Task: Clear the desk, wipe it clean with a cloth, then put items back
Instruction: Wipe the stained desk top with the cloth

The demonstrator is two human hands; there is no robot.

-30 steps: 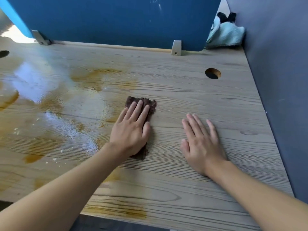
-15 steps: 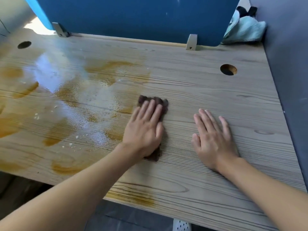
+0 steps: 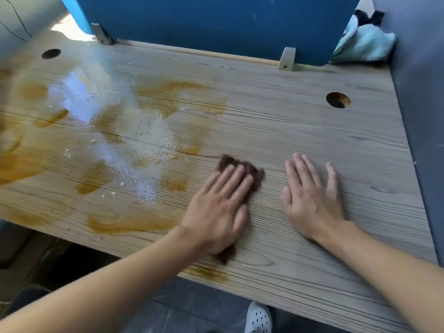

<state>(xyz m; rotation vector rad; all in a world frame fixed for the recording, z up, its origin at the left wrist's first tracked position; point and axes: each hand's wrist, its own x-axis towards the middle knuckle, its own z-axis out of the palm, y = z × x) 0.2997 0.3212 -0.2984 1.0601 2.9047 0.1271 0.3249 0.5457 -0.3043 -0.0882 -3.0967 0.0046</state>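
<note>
**Wiping: brown cloth [image 3: 254, 171] near the desk's [image 3: 288, 131] front edge**

Wet orange stains [image 3: 168, 97] cover the left half. The left hand [image 3: 216, 207], fingers straight, presses the brown cloth; the right hand [image 3: 312, 200] lies flat beside it. A pale towel [image 3: 365, 44] fills the far right corner.

The single view comes from a camera worn on the person's head. It looks forward and steeply down on the wooden desk [image 3: 300, 131] from its near side, close above the top. The wide lens makes the desk edges spread and curve. The blue partition [image 3: 216, 22] closes the far side and the grey side panel [image 3: 422, 116] the right. Both forearms enter from the near corners, with the left hand [image 3: 216, 212] and the right hand [image 3: 312, 203] near the middle. Below the near edge, the floor [image 3: 204, 306] and a white shoe [image 3: 258, 318] show.
</note>
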